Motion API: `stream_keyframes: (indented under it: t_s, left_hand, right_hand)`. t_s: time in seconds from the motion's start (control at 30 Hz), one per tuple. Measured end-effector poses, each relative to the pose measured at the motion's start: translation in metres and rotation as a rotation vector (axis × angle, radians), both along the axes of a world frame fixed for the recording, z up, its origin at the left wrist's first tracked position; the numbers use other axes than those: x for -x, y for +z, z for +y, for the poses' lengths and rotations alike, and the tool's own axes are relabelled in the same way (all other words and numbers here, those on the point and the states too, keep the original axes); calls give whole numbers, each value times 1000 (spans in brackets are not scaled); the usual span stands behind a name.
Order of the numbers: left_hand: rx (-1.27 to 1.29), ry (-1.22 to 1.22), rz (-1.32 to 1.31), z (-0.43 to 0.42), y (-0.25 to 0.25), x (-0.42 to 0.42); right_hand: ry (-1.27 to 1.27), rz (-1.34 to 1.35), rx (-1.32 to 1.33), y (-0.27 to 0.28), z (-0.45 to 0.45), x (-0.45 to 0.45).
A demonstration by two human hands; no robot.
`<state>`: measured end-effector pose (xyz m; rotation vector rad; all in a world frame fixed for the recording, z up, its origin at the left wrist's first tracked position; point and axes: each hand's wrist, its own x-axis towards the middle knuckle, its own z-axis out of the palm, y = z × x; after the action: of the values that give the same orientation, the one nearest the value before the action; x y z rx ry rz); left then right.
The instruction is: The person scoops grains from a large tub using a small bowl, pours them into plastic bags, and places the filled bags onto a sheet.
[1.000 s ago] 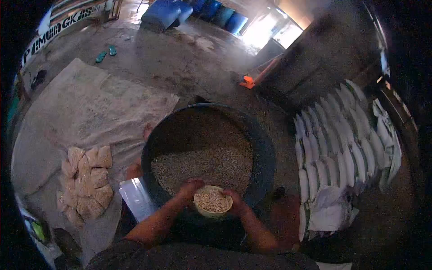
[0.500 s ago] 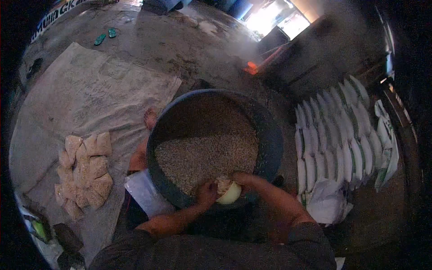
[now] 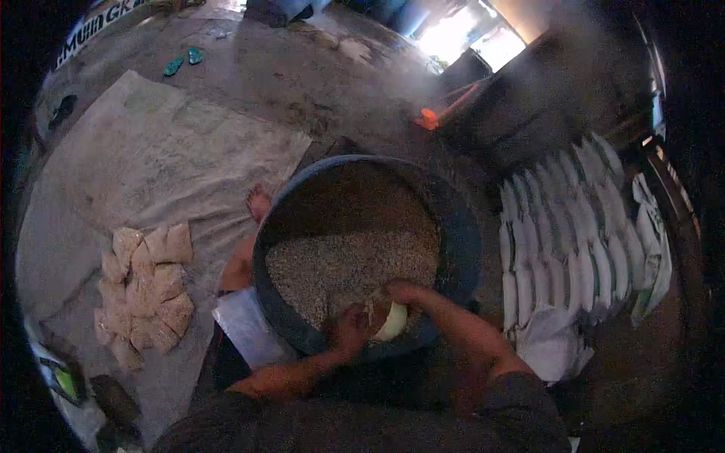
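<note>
A large dark round tub (image 3: pixel 461 264) stands between the legs, partly filled with pale beige grains (image 3: pixel 347 264), perhaps beans or soybeans. Over its near rim, my right hand (image 3: pixel 402 293) grips the edge of a pale yellow bowl (image 3: pixel 393 323), which is tilted toward the left. Close beside the bowl is my left hand (image 3: pixel 350 330), its fingers curled. A faint, see-through shape shows between the two hands, but I cannot make out what the left fingers hold. On the left thigh lies a stack of clear plastic bags (image 3: pixel 253 328).
At left, several filled bags of grain (image 3: pixel 147 294) lie on a spread sheet (image 3: pixel 174 151). On the right, rows of long pale packets (image 3: pixel 566 241) lie beside a crumpled white bag (image 3: pixel 551 343). Green sandals (image 3: pixel 174 66) and an orange glow (image 3: pixel 428 118) are farther off.
The bowl has tipped more to the left, and the grains seen in it before no longer show. My left hand has shifted slightly. The whole view has moved a little.
</note>
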<state>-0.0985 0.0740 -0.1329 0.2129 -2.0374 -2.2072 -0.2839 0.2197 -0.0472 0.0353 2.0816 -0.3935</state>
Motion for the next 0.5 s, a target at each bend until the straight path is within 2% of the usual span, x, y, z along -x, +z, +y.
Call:
stream_keyframes:
  t_s: [0.03, 0.13, 0.2, 0.23, 0.3, 0.33, 0.37, 0.4, 0.47, 0.5]
  left_hand:
    - [-32, 21, 23, 0, 9, -8]
    - [147, -80, -237, -8, 20, -6]
    - [-18, 14, -124, -5, 23, -4]
    - [-119, 68, -75, 0, 24, -4]
    - [168, -44, -151, -4, 11, -1]
    - [319, -116, -200, -9, 2, -11]
    - [309, -72, -171, -14, 8, -16]
    - [297, -21, -132, -21, 30, -15]
    - [483, -47, -126, -44, 63, -1]
    - [681, -131, -169, -60, 73, 5]
  right_hand:
    - [7, 12, 0, 2, -2, -2]
    - [11, 55, 40, 10, 7, 5]
    - [50, 198, 68, -3, 16, 1]
    - [128, 384, 37, -29, 22, -9]
    - [287, 1001, -113, -102, 23, -54]
    - [273, 1238, -147, -123, 19, -78]
    - [236, 1333, -121, -125, 17, -91]
    - [180, 1232, -29, -109, 20, -94]
    - [91, 1028, 161, -62, 14, -93]
    - [48, 970, 243, -37, 8, -97]
